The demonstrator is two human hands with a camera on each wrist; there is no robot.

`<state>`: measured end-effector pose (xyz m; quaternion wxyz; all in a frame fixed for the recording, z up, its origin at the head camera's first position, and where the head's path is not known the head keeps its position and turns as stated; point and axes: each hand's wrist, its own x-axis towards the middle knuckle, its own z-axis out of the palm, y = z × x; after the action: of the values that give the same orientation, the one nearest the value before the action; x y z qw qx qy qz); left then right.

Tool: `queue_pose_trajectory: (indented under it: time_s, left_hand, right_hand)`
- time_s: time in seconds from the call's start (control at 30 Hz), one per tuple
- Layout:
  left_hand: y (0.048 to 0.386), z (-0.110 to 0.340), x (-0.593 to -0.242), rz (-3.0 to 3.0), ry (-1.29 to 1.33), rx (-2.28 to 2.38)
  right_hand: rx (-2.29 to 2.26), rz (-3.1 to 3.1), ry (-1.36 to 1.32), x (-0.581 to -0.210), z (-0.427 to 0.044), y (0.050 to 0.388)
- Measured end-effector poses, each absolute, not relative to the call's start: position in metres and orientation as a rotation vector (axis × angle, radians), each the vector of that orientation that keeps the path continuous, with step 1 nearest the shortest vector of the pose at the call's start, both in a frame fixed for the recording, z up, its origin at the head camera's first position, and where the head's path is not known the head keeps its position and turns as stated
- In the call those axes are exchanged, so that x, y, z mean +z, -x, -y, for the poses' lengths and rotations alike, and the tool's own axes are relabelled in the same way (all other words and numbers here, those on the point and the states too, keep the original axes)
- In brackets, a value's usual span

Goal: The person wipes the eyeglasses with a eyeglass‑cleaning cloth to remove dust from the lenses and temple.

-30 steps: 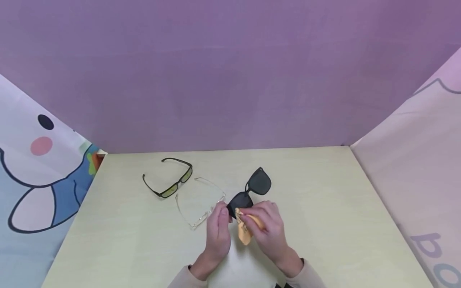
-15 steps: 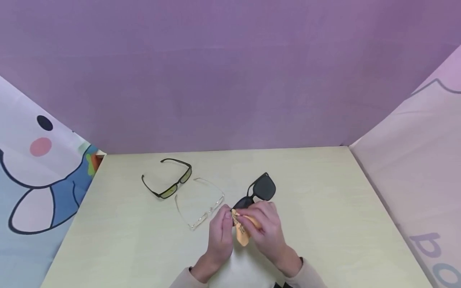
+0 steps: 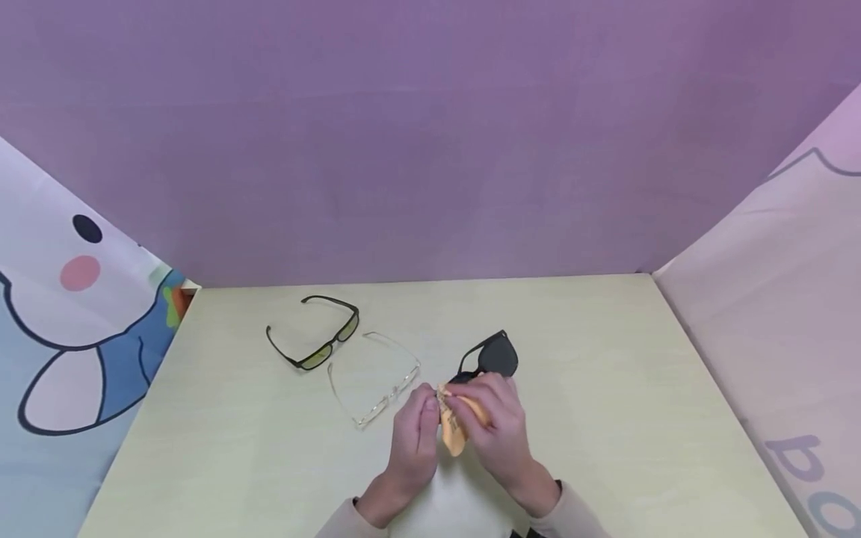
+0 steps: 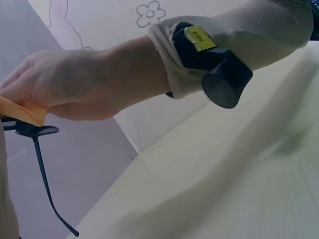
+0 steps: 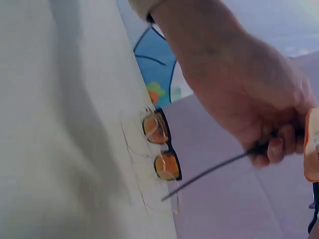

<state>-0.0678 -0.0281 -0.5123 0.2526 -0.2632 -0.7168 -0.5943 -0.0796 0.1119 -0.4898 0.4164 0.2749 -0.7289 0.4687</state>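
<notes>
Black sunglasses (image 3: 499, 356) are held above the table, one dark lens pointing away to the right. My left hand (image 3: 415, 437) grips their near end; in the right wrist view its fingers curl round the frame by the temple arm (image 5: 209, 172). Between thumb and fingers my right hand (image 3: 501, 430) pinches an orange cleaning cloth (image 3: 454, 437) with small print, pressed to the near lens. That lens is mostly hidden by the fingers and cloth. Another temple arm (image 4: 45, 174) hangs down in the left wrist view.
Black-framed glasses (image 3: 316, 351) with yellowish lenses lie unfolded at the table's back left. Thin clear-framed glasses (image 3: 386, 400) lie just left of my left hand. A purple backdrop (image 3: 430, 187) rises behind the pale table (image 3: 605, 373), with printed cloth at both sides.
The sunglasses have tilted and shifted slightly right, so less of the near lens shows. My left hand has moved a little right; the right hand keeps the cloth at the lens.
</notes>
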Motion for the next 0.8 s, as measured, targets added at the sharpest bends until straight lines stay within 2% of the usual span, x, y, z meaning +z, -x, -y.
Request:
queue_pose_trajectory:
  time_s: [0.17, 0.47, 0.8]
  left_hand:
    - [0.068, 0.029, -0.515, 1.95, 0.713, -1.632]
    - [0.066, 0.033, -0.512, 1.964, 0.698, -1.638]
    - [0.064, 0.033, -0.51, 1.957, 0.746, -1.578]
  right_hand:
    - [1.228, 1.81, -0.708, -0.488, -0.114, 0.08]
    - [1.253, 1.843, -0.503, -0.475, -0.144, 0.093]
    - [1.251, 2.003, -0.3, -0.485, -0.168, 0.109]
